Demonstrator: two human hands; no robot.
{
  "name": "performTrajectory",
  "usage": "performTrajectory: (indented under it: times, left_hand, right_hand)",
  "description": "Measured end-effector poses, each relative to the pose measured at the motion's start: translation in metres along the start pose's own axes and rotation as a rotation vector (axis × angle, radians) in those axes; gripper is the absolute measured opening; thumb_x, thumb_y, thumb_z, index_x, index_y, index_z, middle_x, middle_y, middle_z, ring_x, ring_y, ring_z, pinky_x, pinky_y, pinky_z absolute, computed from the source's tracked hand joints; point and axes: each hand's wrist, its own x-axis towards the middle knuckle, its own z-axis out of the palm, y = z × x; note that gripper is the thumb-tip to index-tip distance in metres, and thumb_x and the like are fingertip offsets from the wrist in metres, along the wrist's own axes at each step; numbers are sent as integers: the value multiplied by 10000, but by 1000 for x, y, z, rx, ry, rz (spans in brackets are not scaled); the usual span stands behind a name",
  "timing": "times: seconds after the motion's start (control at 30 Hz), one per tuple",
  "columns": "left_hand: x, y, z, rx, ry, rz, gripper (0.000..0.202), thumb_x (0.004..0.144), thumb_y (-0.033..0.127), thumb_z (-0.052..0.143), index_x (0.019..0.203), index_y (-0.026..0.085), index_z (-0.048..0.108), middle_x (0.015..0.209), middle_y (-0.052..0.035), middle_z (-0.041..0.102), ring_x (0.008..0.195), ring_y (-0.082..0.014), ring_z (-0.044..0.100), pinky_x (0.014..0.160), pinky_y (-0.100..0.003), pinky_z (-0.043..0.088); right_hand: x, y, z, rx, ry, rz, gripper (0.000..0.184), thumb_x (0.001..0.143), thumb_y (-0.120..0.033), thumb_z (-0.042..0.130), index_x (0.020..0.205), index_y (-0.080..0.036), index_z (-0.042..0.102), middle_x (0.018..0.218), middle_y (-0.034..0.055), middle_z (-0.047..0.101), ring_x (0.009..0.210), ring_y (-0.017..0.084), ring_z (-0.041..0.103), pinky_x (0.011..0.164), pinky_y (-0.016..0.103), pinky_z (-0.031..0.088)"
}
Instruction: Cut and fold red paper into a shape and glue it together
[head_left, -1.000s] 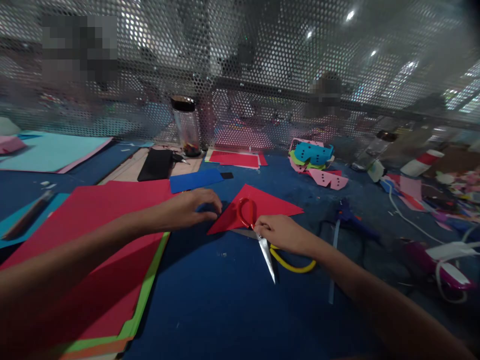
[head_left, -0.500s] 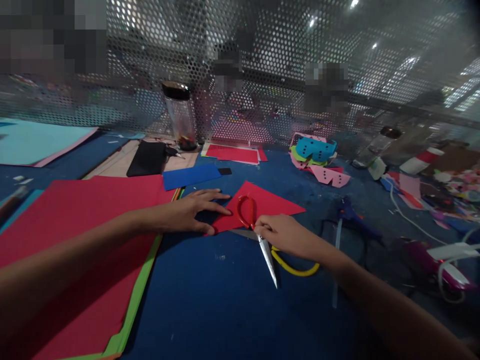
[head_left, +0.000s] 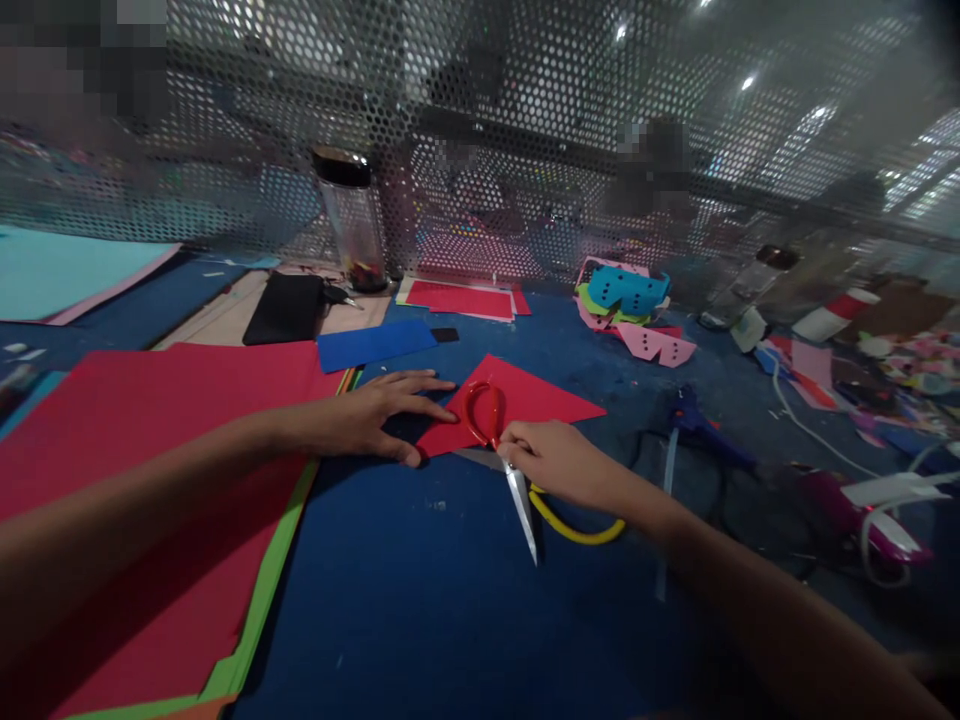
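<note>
A red sheet of paper (head_left: pixel 538 396), with a pointed corner at its right, lies on the blue table. My left hand (head_left: pixel 381 414) rests flat at its left edge, fingers spread and fingertips touching it. My right hand (head_left: pixel 553 458) is closed around the middle of a pair of scissors (head_left: pixel 519 502), near where the blades meet. The scissors are spread, one blade pointing toward me and the other lying along the paper's near edge. Their orange-red loop lies over the paper; a yellow loop shows below my right hand.
Large red sheets (head_left: pixel 172 480) over green ones lie at left. Behind are a blue strip (head_left: pixel 375 345), black pouch (head_left: pixel 285 308), glass bottle (head_left: pixel 351 225) and perforated metal screen (head_left: pixel 525 130). Cut paper masks (head_left: pixel 628 290) stand back right; a blue glue gun (head_left: pixel 701 425) and cords lie right.
The whole view has shifted slightly. My right hand and the scissors have edged a little left; my left hand keeps its place at the red paper.
</note>
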Motion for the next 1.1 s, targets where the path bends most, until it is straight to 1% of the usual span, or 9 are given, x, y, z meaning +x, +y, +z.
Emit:
performTrajectory:
  times: [0.1,0.2,0.3,0.47,0.63,0.87,0.97,1.1]
  left_hand:
    - [1,2,-1,8,-3,14,654,879,693,670,1475,456,543,1734,23,225,1586,-401,166,1241,-625,242]
    - [1,1,0,20,2,28,651,887,699,653,1481,463,532,1735,31,221,1588,-392,166,1243,-614,245]
    - [0,-4,1,24,10,24,657,877,705,661,1479,477,530,1733,47,222,1587,-387,177,1245,-598,259]
    - [-1,-12,3,14,4,26,707,837,714,701,1485,503,512,1736,62,203,1594,-376,155,1258,-585,246]
    - [-1,-16,5,13,5,36,713,836,712,703,1490,511,502,1739,70,186,1601,-357,135,1271,-555,238]
    - [-1,-16,5,7,-21,21,725,843,725,684,1504,505,482,1747,66,154,1604,-362,111,1264,-585,234]
    - [-1,-16,5,-1,-22,21,724,842,721,689,1501,498,489,1748,56,157,1604,-363,105,1265,-593,223]
    - [-1,-13,4,-16,-10,27,717,843,701,705,1497,493,498,1746,43,169,1601,-370,120,1264,-600,216]
  right_hand:
    - [0,-2,-1,5,-10,11,270,1031,-272,460,839,-181,627,823,36,693,671,124,540,606,302,247]
    - [0,-2,-1,9,-15,11,276,1032,-274,461,831,-180,625,822,39,696,667,125,546,609,303,259]
    - [1,0,0,5,-7,3,282,1032,-284,459,830,-182,627,808,35,687,667,126,547,620,298,272]
    - [1,1,0,13,-7,3,266,1031,-281,464,867,-187,651,851,36,699,703,131,566,642,286,286]
    - [0,1,0,10,-13,-12,284,1036,-307,454,852,-187,634,815,26,680,689,130,551,638,285,274]
    - [0,5,3,15,0,-34,286,1036,-320,445,850,-193,620,812,33,669,687,132,540,638,295,275]
    - [0,4,3,20,0,-33,299,1044,-331,437,863,-191,630,821,40,680,693,136,548,628,300,274]
    - [0,3,2,12,-1,-44,285,1039,-316,439,848,-189,608,815,34,681,673,129,542,614,307,264]
